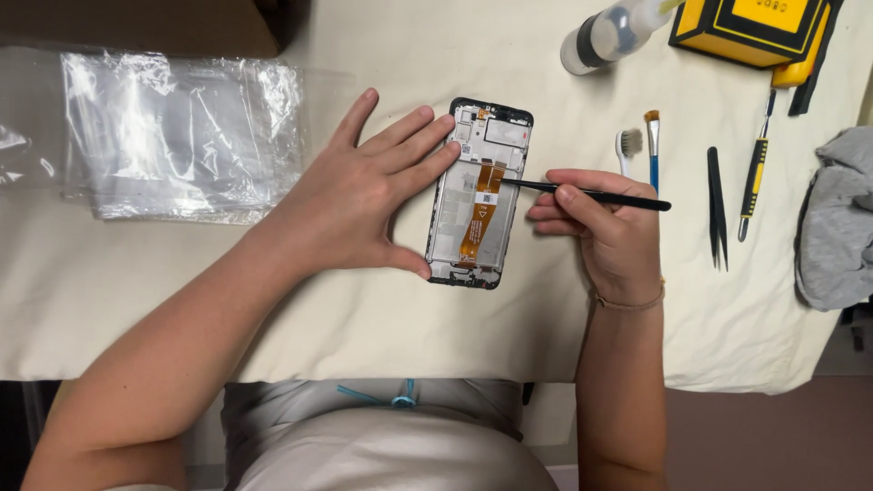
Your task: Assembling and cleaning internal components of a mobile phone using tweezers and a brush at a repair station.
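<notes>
orange ribbon cable (480,211) in black-edged phone frame (479,193), cream cloth (364,318), yellow-black box (750,27), grey rag (835,218).

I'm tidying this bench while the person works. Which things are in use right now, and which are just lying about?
In use:
left hand steadying the opened phone
right hand holding the black pry tool, tip at the orange flex cable

Lying about:
plastic bags
bottle
yellow box
toothbrush
paintbrush
tweezers
screwdriver
grey cloth

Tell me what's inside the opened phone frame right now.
Inside the phone frame an orange flex cable runs lengthwise; the black tool in the right hand touches its upper end. The left hand covers the frame's left edge.
</notes>
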